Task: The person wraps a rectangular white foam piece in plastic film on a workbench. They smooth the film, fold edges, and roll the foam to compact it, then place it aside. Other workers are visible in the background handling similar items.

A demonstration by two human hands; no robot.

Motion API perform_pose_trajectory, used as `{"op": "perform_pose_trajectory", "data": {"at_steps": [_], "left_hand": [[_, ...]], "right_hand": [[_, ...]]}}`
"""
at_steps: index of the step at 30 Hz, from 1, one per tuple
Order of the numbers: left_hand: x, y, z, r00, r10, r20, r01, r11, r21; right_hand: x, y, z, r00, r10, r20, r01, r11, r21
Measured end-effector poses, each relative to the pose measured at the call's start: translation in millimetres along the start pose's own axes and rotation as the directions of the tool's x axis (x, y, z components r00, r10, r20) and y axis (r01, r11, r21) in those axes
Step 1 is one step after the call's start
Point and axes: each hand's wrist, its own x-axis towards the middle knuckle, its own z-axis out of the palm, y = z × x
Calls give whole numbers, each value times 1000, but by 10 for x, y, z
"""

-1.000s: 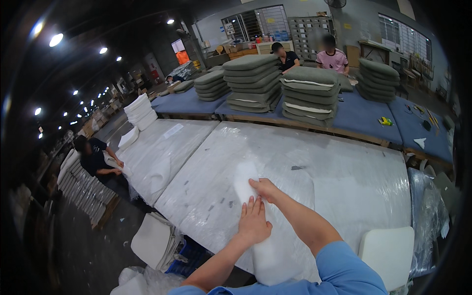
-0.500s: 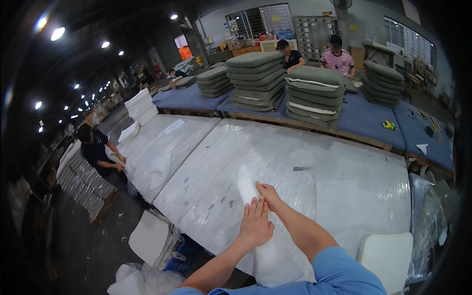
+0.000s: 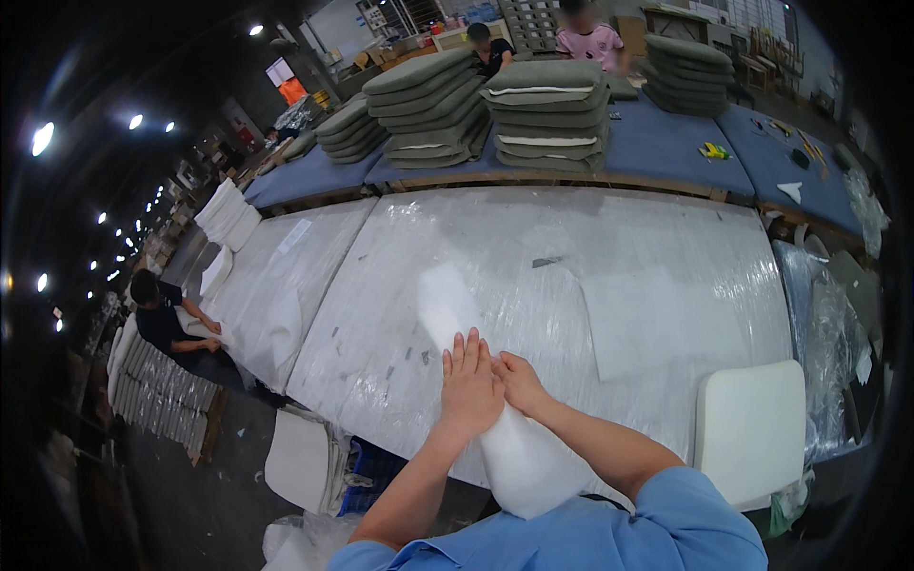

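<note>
A long, soft white piece of padding (image 3: 528,466) rises from against my body and leans over the table, narrowing between my hands. Its fluffy far end (image 3: 449,300) sticks out past my fingers. My left hand (image 3: 471,385) lies flat on its upper side, fingers stretched out. Close beside it, my right hand (image 3: 517,383) has its fingers curled in on the padding's right edge; the fingertips are partly hidden. Underneath is a wide table (image 3: 381,333) covered in shiny clear plastic film.
A white cushion pad (image 3: 752,428) sits at the table's near right corner. Left of me are stacked white pads (image 3: 297,457) and a blue crate (image 3: 371,476). A co-worker (image 3: 171,328) handles white material at the left. Green cushion stacks (image 3: 547,114) stand on blue tables beyond.
My view has tipped downward. My left hand has slid forward along the padding, now level with my right. The padding's far end looks broader and leans further left.
</note>
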Motion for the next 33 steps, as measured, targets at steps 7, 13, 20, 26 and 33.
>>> {"op": "perform_pose_trajectory", "data": {"at_steps": [7,13,20,26,33], "left_hand": [[-372,-2,73,916,-334,-222,131,772,-622],[-381,15,24,942,-317,-112,216,826,-521],[-280,-49,-65,941,-318,-118,200,801,-564],[-144,-16,16,926,-359,-116,236,792,-563],[-32,103,5,936,-342,-82,229,770,-595]], "right_hand": [[-136,-163,149,999,-16,-37,11,992,-123],[-94,-251,160,969,243,30,-245,968,51],[-181,-208,182,995,89,-42,-96,973,-210],[-148,-14,179,995,-59,-77,36,961,-273],[-93,331,-58,987,-138,-85,72,840,-537]]}}
